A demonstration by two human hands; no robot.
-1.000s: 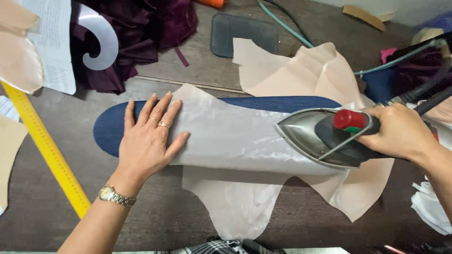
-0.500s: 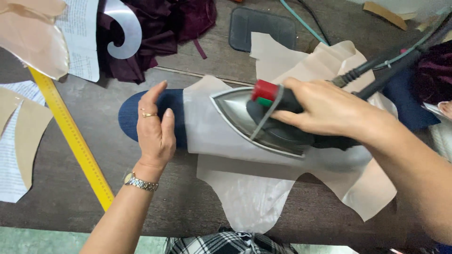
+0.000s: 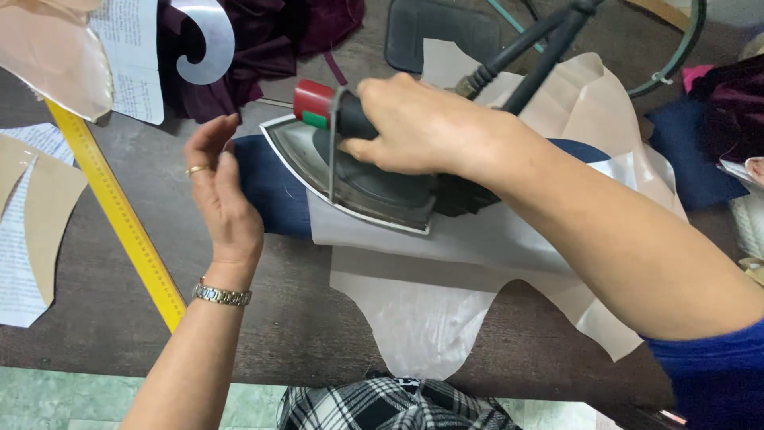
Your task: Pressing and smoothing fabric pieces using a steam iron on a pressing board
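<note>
A: Starting at the left: your yellow ruler (image 3: 119,215) lies diagonally on the dark table (image 3: 103,334), and your left hand (image 3: 219,191) stands on edge, fingers loosely open, gripping nothing, just touching the rounded end of the navy pressing board (image 3: 274,195).

B: And your right hand (image 3: 422,127)?

A: Wrapped tight around the handle of the steam iron (image 3: 358,171), nose at the board's left end. I'd judge you're mid-press; next calls for a steady glide, with your left fingers clear.

B: The pale interfacing sheet (image 3: 446,247)?

A: Flat, translucent grey, draped over the board, lower lobe hanging toward you.
</note>
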